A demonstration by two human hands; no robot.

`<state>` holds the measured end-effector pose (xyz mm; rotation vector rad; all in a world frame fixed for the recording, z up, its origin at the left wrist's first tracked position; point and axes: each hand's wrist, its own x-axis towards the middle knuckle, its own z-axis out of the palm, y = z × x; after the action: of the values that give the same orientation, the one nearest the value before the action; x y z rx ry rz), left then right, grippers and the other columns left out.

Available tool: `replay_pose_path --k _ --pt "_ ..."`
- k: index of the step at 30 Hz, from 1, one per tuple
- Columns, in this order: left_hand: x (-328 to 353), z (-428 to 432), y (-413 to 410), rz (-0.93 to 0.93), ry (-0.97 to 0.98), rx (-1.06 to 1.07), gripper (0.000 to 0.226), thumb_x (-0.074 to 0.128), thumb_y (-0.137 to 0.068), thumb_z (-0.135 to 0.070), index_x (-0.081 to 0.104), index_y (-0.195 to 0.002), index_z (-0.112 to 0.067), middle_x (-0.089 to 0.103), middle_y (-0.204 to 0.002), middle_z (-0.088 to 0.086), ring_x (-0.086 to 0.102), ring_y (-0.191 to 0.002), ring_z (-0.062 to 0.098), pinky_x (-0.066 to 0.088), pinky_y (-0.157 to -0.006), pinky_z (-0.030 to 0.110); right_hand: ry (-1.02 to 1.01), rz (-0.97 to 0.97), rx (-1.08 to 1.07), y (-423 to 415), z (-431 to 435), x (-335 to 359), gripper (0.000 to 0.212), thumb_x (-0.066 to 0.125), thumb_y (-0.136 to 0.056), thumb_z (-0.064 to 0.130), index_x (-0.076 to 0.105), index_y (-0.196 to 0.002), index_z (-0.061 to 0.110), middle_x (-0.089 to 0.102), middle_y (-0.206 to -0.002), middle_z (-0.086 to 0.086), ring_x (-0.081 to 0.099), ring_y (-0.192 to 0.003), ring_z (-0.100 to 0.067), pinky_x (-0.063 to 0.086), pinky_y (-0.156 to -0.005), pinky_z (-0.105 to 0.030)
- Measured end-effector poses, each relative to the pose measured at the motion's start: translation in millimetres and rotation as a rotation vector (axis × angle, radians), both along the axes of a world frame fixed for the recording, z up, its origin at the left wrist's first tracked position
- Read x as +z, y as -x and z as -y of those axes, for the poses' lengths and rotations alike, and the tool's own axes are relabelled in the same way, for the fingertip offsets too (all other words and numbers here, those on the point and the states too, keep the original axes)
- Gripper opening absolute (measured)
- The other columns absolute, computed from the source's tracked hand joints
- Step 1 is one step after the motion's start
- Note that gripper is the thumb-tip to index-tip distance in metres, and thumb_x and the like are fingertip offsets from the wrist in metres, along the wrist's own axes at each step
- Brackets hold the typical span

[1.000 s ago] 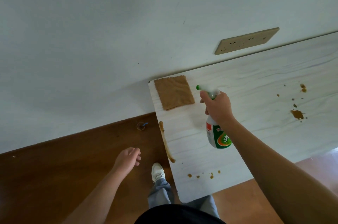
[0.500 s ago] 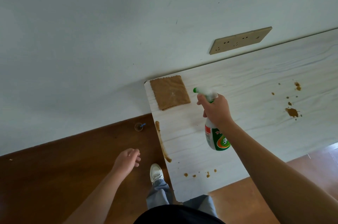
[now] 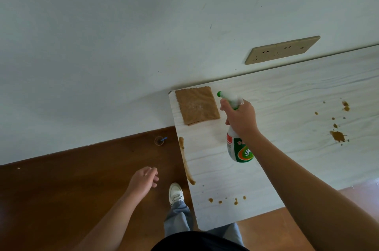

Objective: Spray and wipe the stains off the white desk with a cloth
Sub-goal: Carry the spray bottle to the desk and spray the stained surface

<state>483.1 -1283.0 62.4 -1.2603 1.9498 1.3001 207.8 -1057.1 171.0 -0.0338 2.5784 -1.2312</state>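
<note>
Your left hand [image 3: 143, 181] still hangs over the floor [image 3: 71, 189] beside the desk [image 3: 287, 164], fingers loosely curled, holding nothing. The brown streak [image 3: 185, 160] along the desk's left edge is unchanged. Your right hand [image 3: 241, 116] keeps gripping the spray bottle [image 3: 239, 150], its nozzle aimed at the cloth [image 3: 196, 105] on the far corner. The cloth now shows a pale patch it lacked a second ago.

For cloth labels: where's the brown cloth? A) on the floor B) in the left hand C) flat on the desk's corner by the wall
C: the brown cloth lies flat on the white desk, in the corner by the wall; the left hand holds nothing and the right hand grips the spray bottle.
</note>
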Motion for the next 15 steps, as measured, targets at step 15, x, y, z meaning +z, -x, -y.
replay_pose_path --k 15 --pt "4 -4 14 0.008 -0.047 -0.047 0.025 0.048 -0.106 -0.039 0.067 -0.101 -0.023 0.074 -0.098 -0.001 0.072 -0.084 0.016 0.052 -0.07 0.026 -0.06 0.108 -0.003 -30 -36 -15 0.044 0.056 -0.08 0.064 0.067 -0.077 0.021 0.064 -0.051 0.003 0.059 -0.042 -0.003 0.046 -0.047 -0.02"
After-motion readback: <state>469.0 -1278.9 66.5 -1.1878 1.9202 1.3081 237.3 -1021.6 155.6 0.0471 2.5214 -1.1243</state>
